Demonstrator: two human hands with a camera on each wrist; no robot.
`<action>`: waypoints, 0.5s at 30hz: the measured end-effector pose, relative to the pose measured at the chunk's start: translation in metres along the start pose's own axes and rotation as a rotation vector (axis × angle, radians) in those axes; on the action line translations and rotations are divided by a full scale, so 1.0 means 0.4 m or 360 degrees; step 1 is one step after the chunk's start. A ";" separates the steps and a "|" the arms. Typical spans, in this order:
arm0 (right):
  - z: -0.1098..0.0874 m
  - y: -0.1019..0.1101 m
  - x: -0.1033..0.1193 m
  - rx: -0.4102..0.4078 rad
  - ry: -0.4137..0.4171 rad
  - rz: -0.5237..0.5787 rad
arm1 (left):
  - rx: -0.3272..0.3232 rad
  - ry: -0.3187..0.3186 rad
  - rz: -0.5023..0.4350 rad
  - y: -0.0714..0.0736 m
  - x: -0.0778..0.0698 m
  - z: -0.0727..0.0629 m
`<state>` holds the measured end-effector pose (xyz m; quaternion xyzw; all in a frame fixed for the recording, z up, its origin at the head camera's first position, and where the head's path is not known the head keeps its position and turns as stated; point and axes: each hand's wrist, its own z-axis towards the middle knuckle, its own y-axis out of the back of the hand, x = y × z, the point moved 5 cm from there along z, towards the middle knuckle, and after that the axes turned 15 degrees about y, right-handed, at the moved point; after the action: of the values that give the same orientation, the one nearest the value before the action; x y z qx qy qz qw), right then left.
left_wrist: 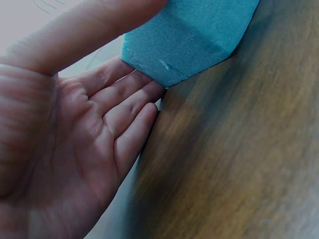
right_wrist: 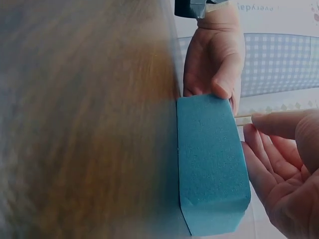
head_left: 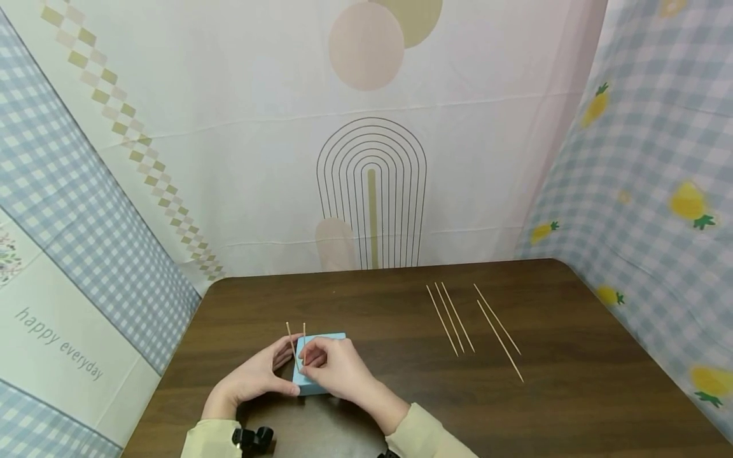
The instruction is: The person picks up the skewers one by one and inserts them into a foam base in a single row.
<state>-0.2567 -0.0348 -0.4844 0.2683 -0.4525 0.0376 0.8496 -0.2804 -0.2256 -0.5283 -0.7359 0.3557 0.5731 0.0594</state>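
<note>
A light blue foam-like block (head_left: 322, 387) lies on the table, its side filling much of the right wrist view (right_wrist: 212, 149). My left hand (head_left: 258, 372) steadies it from the left, thumb at the near corner and fingers along the far side. Two thin wooden sticks rise from its top: a left one (head_left: 291, 338), leaning and standing free of my fingers, and a more upright one (head_left: 305, 331). My right hand (head_left: 338, 366) pinches the upright stick low down, between thumb and fingertips. Those fingers hide where its lower end meets the block.
On the right half of the dark wooden table (head_left: 389, 331) lie several more sticks, three in one group (head_left: 449, 318) and two in another (head_left: 500, 340). Patterned cloths (head_left: 275, 191) hang along the back and both sides. A black strap mount (head_left: 252, 437) sits on my left wrist.
</note>
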 end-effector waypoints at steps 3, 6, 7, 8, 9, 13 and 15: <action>0.001 -0.001 0.000 0.0015 0.0028 -0.0024 | -0.0003 0.0019 0.0010 0.000 0.001 -0.001; -0.001 -0.003 0.001 0.0017 0.0041 -0.0058 | -0.0013 0.0034 0.0026 0.001 0.001 -0.001; -0.001 -0.003 0.003 0.0015 0.0043 -0.0068 | -0.0019 0.0039 0.0037 0.001 0.001 0.000; -0.002 -0.004 0.004 0.0014 0.0039 -0.0076 | -0.0025 0.0044 0.0045 0.002 0.001 0.000; -0.002 -0.004 0.005 0.0013 0.0041 -0.0086 | -0.0030 0.0047 0.0050 0.002 0.001 0.000; -0.001 -0.005 0.008 0.0011 0.0029 -0.0113 | -0.0045 0.0056 0.0060 0.004 0.002 0.000; -0.001 -0.006 0.008 0.0009 0.0030 -0.0120 | -0.0045 0.0052 0.0052 0.004 0.003 0.000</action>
<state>-0.2540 -0.0373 -0.4830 0.2873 -0.4338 0.0095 0.8539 -0.2813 -0.2271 -0.5288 -0.7400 0.3604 0.5669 0.0339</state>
